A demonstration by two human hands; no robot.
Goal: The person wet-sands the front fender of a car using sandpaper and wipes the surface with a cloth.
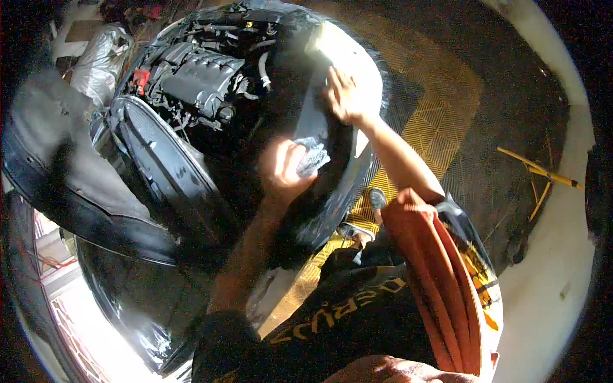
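My left hand [281,167] is closed around a crumpled blue-grey cloth [312,157], held against or just over the dark fender of the car; I cannot tell if it touches. Farther forward, my right hand [345,96] lies with fingers stretched out on the brightly lit front corner of the car [367,67], near the glaring headlight area [327,43]. Nothing shows in the right hand. The dark fender [332,185] curves between my hands and my body.
The engine bay [198,76] is exposed, with a red-capped part [141,79] at its side. A raised dark hood panel [70,153] stands left. An orange cloth [437,281] hangs over my shoulder. Yellow floor tiles [440,134] and a yellow stand [543,172] are at right.
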